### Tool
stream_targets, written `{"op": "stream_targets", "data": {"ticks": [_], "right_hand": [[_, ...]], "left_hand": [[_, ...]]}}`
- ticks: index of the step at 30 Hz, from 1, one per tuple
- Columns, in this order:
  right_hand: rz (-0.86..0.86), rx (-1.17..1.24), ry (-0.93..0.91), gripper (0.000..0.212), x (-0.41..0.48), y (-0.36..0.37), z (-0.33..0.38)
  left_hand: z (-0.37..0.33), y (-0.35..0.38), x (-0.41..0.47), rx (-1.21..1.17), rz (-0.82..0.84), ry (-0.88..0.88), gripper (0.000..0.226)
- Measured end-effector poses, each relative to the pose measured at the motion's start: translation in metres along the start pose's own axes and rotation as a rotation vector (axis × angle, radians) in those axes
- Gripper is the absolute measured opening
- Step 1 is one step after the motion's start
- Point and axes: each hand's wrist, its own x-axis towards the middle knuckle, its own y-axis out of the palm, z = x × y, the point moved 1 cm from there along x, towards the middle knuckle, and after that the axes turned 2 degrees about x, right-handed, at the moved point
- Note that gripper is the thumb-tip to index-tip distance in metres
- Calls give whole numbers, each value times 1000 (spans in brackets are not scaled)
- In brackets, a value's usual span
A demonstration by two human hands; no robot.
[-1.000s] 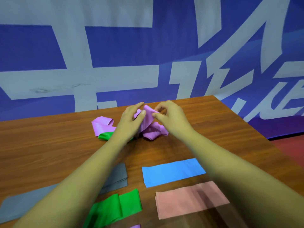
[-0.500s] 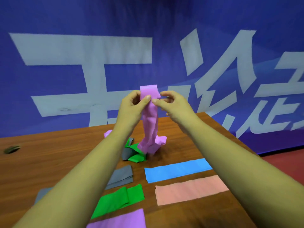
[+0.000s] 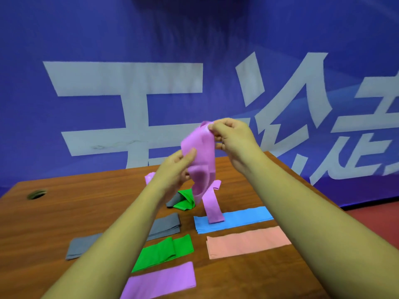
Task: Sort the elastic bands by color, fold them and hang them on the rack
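Stretching right across the back was a blue banner (image 3: 216, 50), huge white characters on it, cropped at the edges and not readable for certain. Below it sat the brown wooden table (image 3: 86, 203).

Both hands were up over that table, both on the purple band (image 3: 203, 152). The right hand (image 3: 233, 137) was highest, thumb and forefinger pinching the band's top end, the other fingers curled. The left hand (image 3: 174, 169) was lower, thumb pressed on the band's front, fingers curled behind it. The band hung twisted between them, its tail dropping in front of the folded blue band (image 3: 244, 219); whether it touched could not be told.

Folded flat nearer the person lay a pink band (image 3: 248, 241), a grey band (image 3: 166, 226), a green band (image 3: 164, 252) and a second purple band (image 3: 162, 279), each apart. Behind the left hand sat a small crumpled heap (image 3: 183, 200) of green and grey. Far left, a round hole (image 3: 36, 194) in the tabletop.
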Motion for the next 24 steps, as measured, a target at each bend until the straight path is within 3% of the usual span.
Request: {"op": "stream_targets", "data": {"ticks": [3,5,10,13,15,19,22,24], "right_hand": [[-48,51,42,10,-8,-3,2],[-13,63,100,8,-16,-4,-4],[239,77,309,44,-59,-10,-27],[346,38,255,20,-94,-7,-48],[321,27,231,7,-114,-2,-58],[160,53,185,10,-133,3,-61],[83,119,145,11,-134,1,-45],[59,119,129,12,-130,1,-31]], "left_hand": [[8,2,-19,123,-40,58,20],[6,5,-26,82,-96,96,18],[-12,10,-35,12,-270,132,15],[-14,5,-40,51,-350,102,9],[-11,4,-46,86,-373,64,10],[-2,-4,-56,171,-344,-27,8],[3,-11,-68,218,-249,-153,21],[5,-19,-75,425,-244,-231,31]]}}
